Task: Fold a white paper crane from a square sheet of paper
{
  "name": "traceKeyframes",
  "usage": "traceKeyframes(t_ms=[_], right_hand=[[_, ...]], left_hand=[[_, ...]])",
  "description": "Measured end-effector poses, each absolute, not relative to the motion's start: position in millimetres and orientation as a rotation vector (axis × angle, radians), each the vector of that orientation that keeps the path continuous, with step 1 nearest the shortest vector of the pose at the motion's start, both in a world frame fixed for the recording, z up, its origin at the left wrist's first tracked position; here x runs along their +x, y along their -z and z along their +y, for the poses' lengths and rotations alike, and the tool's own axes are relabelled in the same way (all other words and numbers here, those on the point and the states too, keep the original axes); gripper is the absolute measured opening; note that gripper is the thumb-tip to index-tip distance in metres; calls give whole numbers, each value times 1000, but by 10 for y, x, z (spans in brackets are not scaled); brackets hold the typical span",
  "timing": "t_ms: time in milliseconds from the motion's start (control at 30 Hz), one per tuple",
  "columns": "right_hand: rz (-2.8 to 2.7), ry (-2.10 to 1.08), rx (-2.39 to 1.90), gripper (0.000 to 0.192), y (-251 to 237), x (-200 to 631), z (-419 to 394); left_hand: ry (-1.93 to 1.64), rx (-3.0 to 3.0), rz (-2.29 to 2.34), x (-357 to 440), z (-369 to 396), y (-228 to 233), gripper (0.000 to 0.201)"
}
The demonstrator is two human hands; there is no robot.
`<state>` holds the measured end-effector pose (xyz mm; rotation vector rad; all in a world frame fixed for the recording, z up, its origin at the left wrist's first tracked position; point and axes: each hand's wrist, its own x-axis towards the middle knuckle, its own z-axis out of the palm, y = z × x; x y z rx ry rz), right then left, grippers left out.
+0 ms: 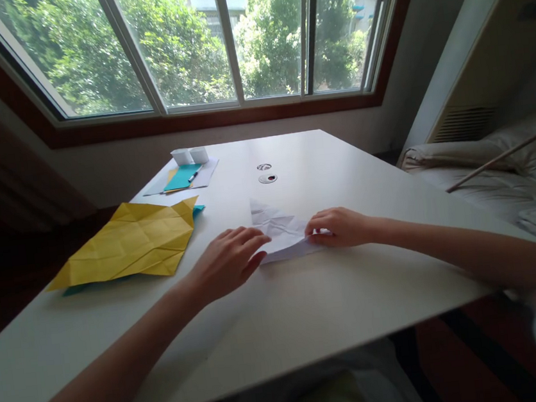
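Note:
A white sheet of paper [284,231], creased and partly folded, lies on the white table [281,315] between my hands. My right hand [337,226] pinches its right corner between thumb and fingers. At the paper's left edge is my left hand [235,256], its fingers stretched out and thumb apart, the fingertips resting at or just over the edge. A pointed flap of the paper stands toward the far side. The underside of the sheet is hidden.
Creased yellow paper [132,242] lies on the left over a teal sheet [198,211]. Farther back are small white paper boxes [189,156], a teal paper piece [182,176] and a pen [195,173]. Round metal fittings [268,178] sit in the tabletop. A window [230,37] is beyond.

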<state>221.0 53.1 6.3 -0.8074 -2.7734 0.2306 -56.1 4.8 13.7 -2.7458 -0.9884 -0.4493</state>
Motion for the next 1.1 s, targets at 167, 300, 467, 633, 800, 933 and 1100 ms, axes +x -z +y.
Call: traceKeyframes(t_ms=[167,300,467,633,800,933,1100], right_hand=[[-2402,-518,-1053,24,-107,2184,590],[-2196,-624,-1153,28,-120,2200,665],[-2231,-687,-1103,28,-119,2239,646],[-2292,-741,-1062,26,-92,2249,554],[-2131,-872,-1041,30,-17,2281,560],[-1954,-909,-1048,41,-14,2392,612],[-2027,-381,-1208,64,-16,2578,724]], left_hand=[[675,-2573,-993,-550,8,-193,13],[516,-2672,-899,-532,-1,-134,15],[552,-2539,-874,-477,-40,-68,31],[459,-2517,-848,-437,-39,-35,36],[308,-2793,-850,-436,13,19,27],[296,-2909,-886,-453,25,22,28],[308,-2951,-898,-468,19,1,27]])
